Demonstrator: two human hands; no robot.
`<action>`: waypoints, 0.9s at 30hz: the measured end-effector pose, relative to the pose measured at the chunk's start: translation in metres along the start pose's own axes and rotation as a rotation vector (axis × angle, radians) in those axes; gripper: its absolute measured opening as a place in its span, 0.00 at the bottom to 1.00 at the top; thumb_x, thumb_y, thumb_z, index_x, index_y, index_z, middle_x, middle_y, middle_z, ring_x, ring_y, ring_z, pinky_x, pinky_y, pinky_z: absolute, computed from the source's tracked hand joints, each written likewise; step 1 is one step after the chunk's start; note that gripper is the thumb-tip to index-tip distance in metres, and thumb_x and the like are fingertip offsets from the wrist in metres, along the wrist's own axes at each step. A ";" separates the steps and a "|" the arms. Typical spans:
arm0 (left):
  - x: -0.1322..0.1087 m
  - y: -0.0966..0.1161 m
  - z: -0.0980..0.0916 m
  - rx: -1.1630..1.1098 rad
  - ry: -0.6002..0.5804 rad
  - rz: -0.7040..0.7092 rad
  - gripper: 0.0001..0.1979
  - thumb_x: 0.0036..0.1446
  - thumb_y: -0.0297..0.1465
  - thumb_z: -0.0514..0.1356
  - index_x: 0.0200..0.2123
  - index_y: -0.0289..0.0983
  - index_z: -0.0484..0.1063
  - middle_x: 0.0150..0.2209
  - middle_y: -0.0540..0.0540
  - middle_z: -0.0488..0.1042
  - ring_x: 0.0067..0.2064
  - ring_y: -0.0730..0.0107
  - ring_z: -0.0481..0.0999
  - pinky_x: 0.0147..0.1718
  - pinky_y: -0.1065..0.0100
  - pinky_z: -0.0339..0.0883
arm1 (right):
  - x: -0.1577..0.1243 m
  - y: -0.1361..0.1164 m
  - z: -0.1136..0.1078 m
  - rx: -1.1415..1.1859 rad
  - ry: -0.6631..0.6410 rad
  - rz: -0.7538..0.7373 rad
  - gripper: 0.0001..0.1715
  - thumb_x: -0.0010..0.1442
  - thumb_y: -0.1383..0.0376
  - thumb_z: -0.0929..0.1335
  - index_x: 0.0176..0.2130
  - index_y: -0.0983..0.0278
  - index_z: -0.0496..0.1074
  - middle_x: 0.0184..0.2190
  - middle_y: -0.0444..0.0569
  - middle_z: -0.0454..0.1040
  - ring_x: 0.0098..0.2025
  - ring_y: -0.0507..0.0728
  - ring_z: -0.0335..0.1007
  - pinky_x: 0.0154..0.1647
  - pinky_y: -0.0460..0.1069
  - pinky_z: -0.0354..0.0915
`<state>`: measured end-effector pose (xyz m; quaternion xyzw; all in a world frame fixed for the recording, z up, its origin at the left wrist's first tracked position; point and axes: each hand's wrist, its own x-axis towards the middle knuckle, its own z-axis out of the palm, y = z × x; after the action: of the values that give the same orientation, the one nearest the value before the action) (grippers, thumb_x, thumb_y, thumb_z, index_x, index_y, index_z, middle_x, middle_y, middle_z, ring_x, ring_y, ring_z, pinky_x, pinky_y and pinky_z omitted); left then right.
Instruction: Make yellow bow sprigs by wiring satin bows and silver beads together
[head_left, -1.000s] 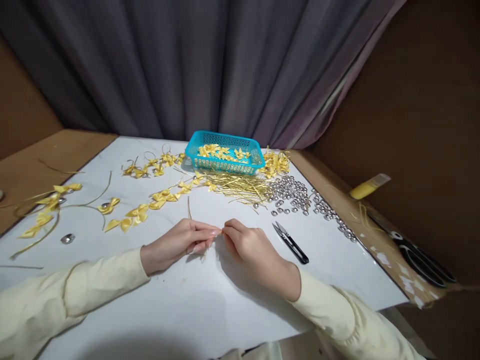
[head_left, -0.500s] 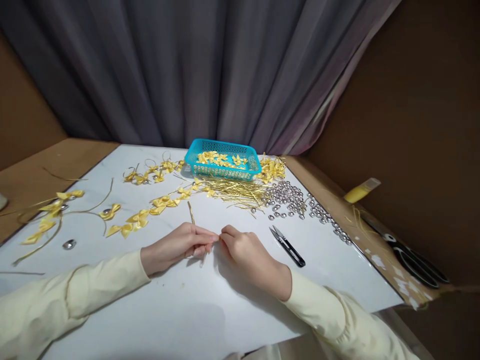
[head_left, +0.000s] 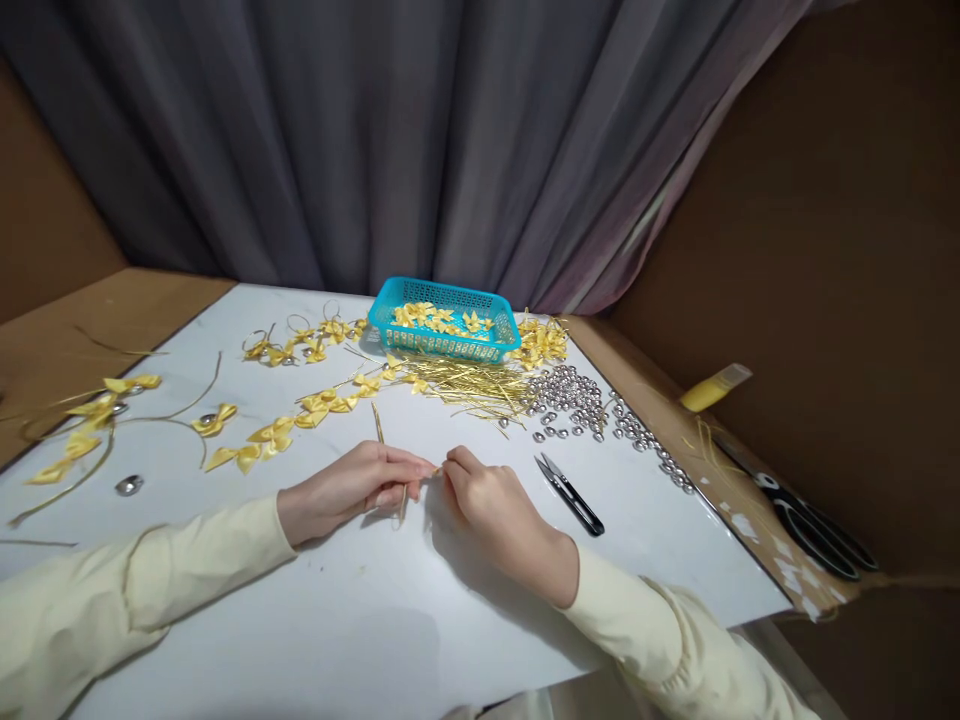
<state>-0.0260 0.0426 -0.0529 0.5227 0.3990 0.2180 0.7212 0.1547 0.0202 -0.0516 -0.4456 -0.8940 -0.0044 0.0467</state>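
Observation:
My left hand (head_left: pixel 360 482) is closed in a pinch on a thin gold cord (head_left: pixel 378 422). One stretch of the cord sticks up behind the fingers, and another hangs below them near the tabletop. Opposite it, the thumb and fingers of my right hand (head_left: pixel 491 500) pinch at a small gold bit that looks like part of this cord. The fingertips of both hands almost meet, hiding most of what lies between them. Just right of my right hand lie black thread snips (head_left: pixel 571 495). A row of yellow ribbon bows (head_left: pixel 274 435) lies beyond my left hand.
A blue basket (head_left: pixel 450 345) with yellow bows stands at the back. Before it lie a bundle of gold cords (head_left: pixel 469 383) and many silver beads (head_left: pixel 570 395). More bows with cords (head_left: pixel 94 415) lie left. Black-handled scissors (head_left: pixel 814 525) and a yellow tube (head_left: pixel 712 388) are right.
The fingertips of my hands have drawn slightly apart, and a small gold bit now shows between them. The whole view has shifted a little. Both hands keep their pinch.

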 end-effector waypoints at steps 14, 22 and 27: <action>0.003 -0.006 -0.005 0.002 0.036 -0.003 0.16 0.53 0.40 0.60 0.22 0.35 0.69 0.14 0.57 0.54 0.19 0.76 0.49 0.22 0.70 0.47 | 0.006 0.012 -0.015 0.578 0.011 0.010 0.16 0.57 0.74 0.66 0.46 0.67 0.70 0.46 0.54 0.72 0.38 0.53 0.71 0.36 0.45 0.65; 0.005 -0.004 -0.007 -0.003 -0.075 -0.015 0.11 0.52 0.36 0.60 0.30 0.33 0.76 0.15 0.55 0.60 0.19 0.77 0.50 0.21 0.70 0.46 | 0.011 0.017 -0.001 0.593 0.010 0.020 0.07 0.58 0.74 0.66 0.31 0.68 0.75 0.29 0.49 0.77 0.28 0.51 0.69 0.29 0.43 0.59; 0.005 -0.004 -0.006 -0.035 -0.042 -0.012 0.11 0.52 0.33 0.60 0.35 0.32 0.75 0.16 0.56 0.61 0.19 0.78 0.52 0.21 0.71 0.47 | 0.011 0.020 -0.003 0.600 -0.028 0.030 0.08 0.54 0.76 0.67 0.26 0.69 0.75 0.24 0.49 0.75 0.24 0.50 0.64 0.26 0.44 0.54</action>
<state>-0.0287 0.0484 -0.0590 0.5119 0.3830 0.2096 0.7398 0.1645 0.0407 -0.0480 -0.4251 -0.8493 0.2667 0.1639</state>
